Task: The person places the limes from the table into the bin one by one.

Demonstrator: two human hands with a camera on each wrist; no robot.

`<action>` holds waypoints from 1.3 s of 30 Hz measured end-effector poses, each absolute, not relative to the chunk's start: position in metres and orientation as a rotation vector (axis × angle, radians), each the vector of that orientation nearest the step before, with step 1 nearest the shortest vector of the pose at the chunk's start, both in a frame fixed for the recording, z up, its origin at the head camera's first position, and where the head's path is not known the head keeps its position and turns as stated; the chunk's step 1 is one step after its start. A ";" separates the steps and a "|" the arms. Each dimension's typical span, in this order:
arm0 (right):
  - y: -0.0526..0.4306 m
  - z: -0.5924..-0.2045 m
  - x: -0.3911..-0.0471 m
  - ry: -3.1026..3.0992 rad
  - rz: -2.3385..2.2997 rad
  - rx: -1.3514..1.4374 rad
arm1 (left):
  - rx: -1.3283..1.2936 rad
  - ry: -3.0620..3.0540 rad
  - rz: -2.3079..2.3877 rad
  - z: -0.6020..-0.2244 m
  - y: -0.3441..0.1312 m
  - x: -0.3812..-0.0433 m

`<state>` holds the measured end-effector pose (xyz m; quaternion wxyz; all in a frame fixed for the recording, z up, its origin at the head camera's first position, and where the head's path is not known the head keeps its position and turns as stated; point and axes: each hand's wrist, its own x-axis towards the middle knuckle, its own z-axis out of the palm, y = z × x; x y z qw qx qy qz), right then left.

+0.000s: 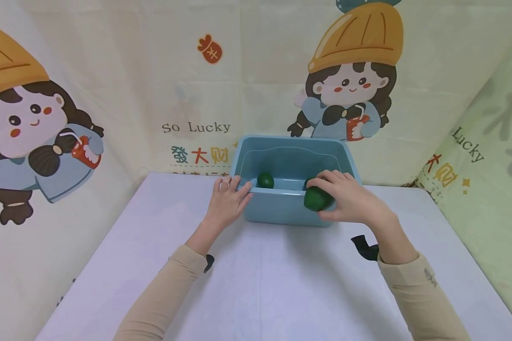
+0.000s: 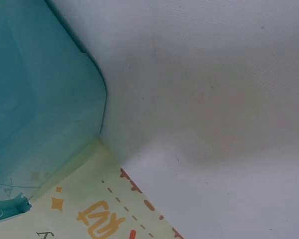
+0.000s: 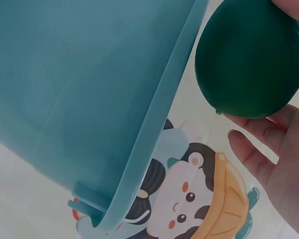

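Observation:
A blue plastic bin (image 1: 281, 208) stands at the back of the table. My right hand (image 1: 352, 199) holds a smooth, dark-green, lime-like fruit (image 1: 317, 199) above the bin's front rim, toward its right end. In the right wrist view the same green fruit (image 3: 251, 59), with a small nub at its tip, is beside the bin's rim (image 3: 154, 124). A second green fruit (image 1: 265, 180) lies inside the bin on the left; another (image 1: 308, 182) is mostly hidden behind the held one. With fingers relaxed, my left hand (image 1: 226, 201) touches the bin's front left corner; the left wrist view misses this hand.
The white table (image 1: 260, 284) reaches toward me in front of the bin. Behind it hangs a printed cloth (image 1: 187, 85) with cartoon figures, and a similar cloth closes off the right side. Black straps (image 1: 364, 247) show at both wrists.

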<state>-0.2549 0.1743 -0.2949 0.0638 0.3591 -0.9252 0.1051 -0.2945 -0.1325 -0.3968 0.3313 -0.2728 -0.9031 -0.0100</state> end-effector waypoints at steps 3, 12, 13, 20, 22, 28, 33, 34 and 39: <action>0.176 -0.293 -0.259 -2.809 0.330 1.068 | -0.715 -2.365 -0.028 -0.397 -0.132 -0.295; 0.180 -0.289 -0.273 -2.842 0.340 1.016 | -0.717 -2.366 -0.022 -0.396 -0.133 -0.296; 0.180 -0.288 -0.275 -2.850 0.344 1.007 | -0.717 -2.365 -0.023 -0.395 -0.133 -0.296; 0.185 -0.282 -0.285 -2.913 0.354 0.919 | -0.722 -2.357 -0.029 -0.395 -0.133 -0.297; 0.185 -0.281 -0.287 -2.924 0.359 0.892 | -0.723 -2.354 -0.027 -0.395 -0.133 -0.297; 0.188 -0.279 -0.294 -2.951 0.375 0.822 | -0.731 -2.347 -0.028 -0.395 -0.133 -0.297; 0.190 -0.280 -0.299 -2.969 0.382 0.797 | -0.726 -2.369 -0.029 -0.394 -0.134 -0.297; 0.190 -0.280 -0.300 -2.970 0.383 0.794 | -0.727 -2.372 -0.029 -0.394 -0.134 -0.297; 0.193 -0.281 -0.304 -2.986 0.403 0.788 | -0.730 -2.372 -0.035 -0.394 -0.134 -0.297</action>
